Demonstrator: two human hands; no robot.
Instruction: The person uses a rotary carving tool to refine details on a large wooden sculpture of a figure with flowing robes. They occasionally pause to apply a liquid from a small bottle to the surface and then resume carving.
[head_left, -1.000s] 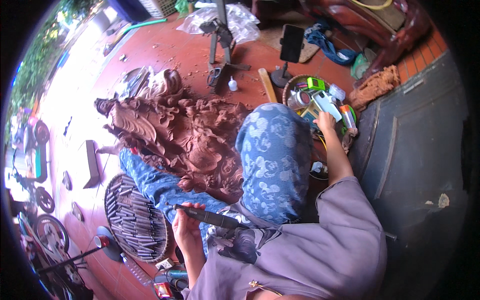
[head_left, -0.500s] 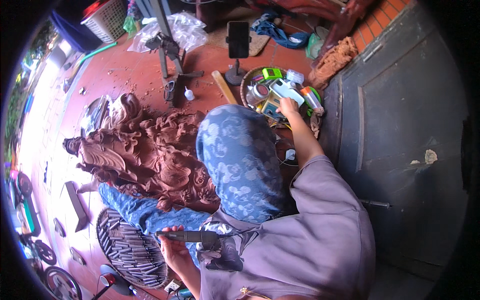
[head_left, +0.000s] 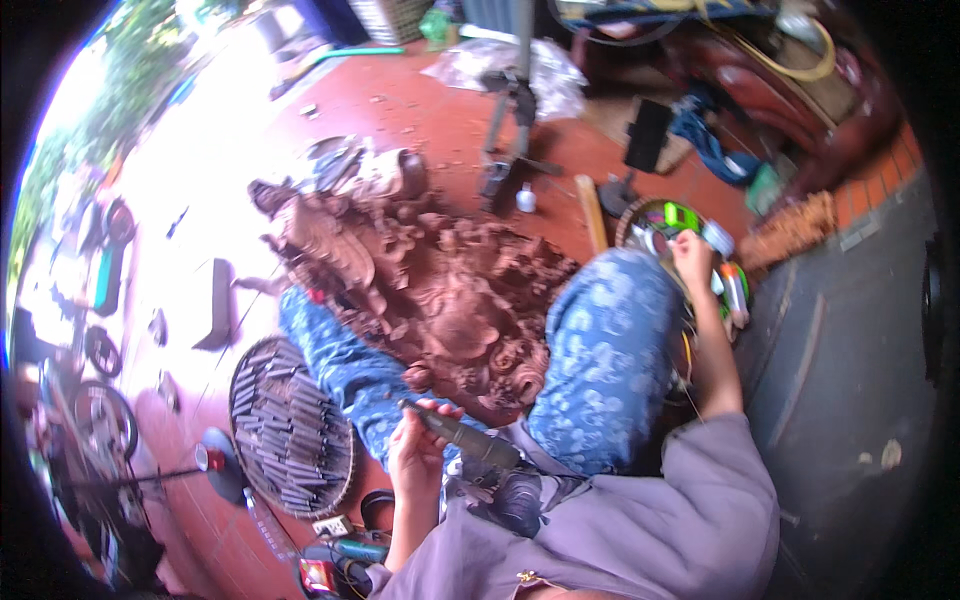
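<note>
So, my left grip point(head_left: 416, 458) is wrapped round the front end of a dark, slim cylindrical handpiece point(head_left: 465, 438). Its long axis slants: tip ahead and leftward, thicker end back toward my mauve-grey cloth shirt point(head_left: 640, 520). My right grip point(head_left: 692, 260) is well apart from it, out past my right knee in blue patterned cloth point(head_left: 615, 340) and over a round woven basket point(head_left: 621, 222), so the left is the tool's nearer hand by miles. Fingers on the right look curled, but it's too blurry to tell if they've got anything. A lime-green boxy gadget point(head_left: 681, 216) sits toward the basket's far edge.

Ahead of the left grip, between my legs on the reddish tiled floor point(head_left: 410, 120), lies a big reddish-brown carving point(head_left: 455, 300), wood by the look of it: deep folds, knobbly swirls, rounded bulges, pretty matte. Off left, a round woven tray point(head_left: 354, 455) is packed with slim grey metallic-looking rods point(head_left: 290, 425), its right edge just beside my left trouser leg point(head_left: 330, 328).
</note>
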